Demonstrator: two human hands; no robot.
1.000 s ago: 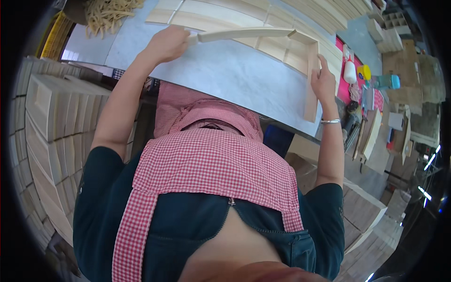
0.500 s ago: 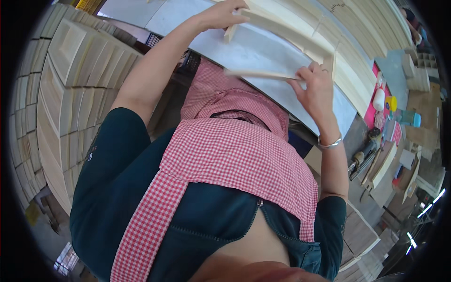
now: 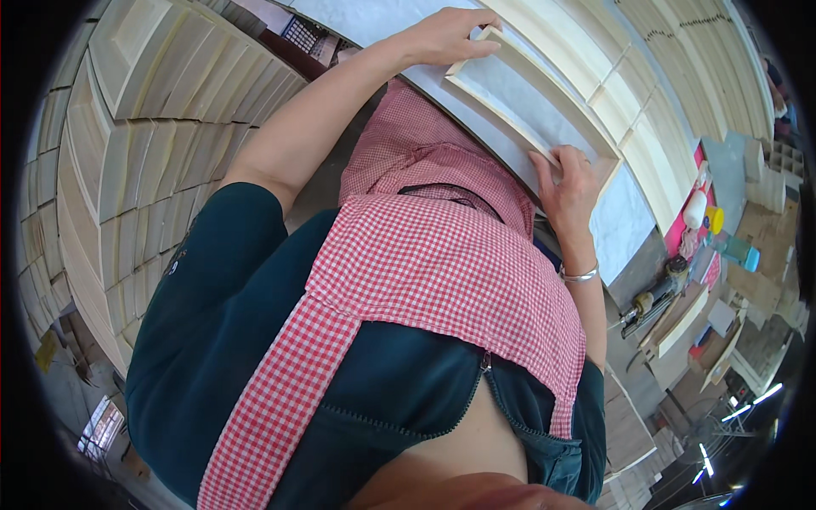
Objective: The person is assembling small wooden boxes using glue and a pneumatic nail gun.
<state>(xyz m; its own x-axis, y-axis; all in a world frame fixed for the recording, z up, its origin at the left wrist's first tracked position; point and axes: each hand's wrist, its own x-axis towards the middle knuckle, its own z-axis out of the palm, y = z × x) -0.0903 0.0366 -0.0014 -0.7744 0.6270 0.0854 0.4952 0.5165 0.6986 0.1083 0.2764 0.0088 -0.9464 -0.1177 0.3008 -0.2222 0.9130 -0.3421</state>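
Observation:
A narrow pale wooden frame [image 3: 554, 92] lies on the white worktop, its long side away from me and short pieces at both ends. My left hand [image 3: 452, 36] pinches its far left corner between thumb and fingers. Along the near side runs a thin wooden strip [image 3: 500, 117], its left tip meeting the left end piece. Near the strip's right end, my right hand [image 3: 568, 183] grips it with thumb and fingers. The hand partly hides the joint at that corner, so I cannot tell whether the strip touches the right end piece.
Beyond the frame, long wooden strips [image 3: 650, 127] lie in rows on the worktop [image 3: 627, 223]. Stacked wooden frames [image 3: 153, 76] rise at my left. To the right are a white bottle [image 3: 695, 208], a yellow-lidded container [image 3: 715, 220] and a power tool [image 3: 654, 293].
The strip in my right hand has moved from in front of the frame to its near side, now meeting the left end piece. My left hand stays at the corner. The view has shifted.

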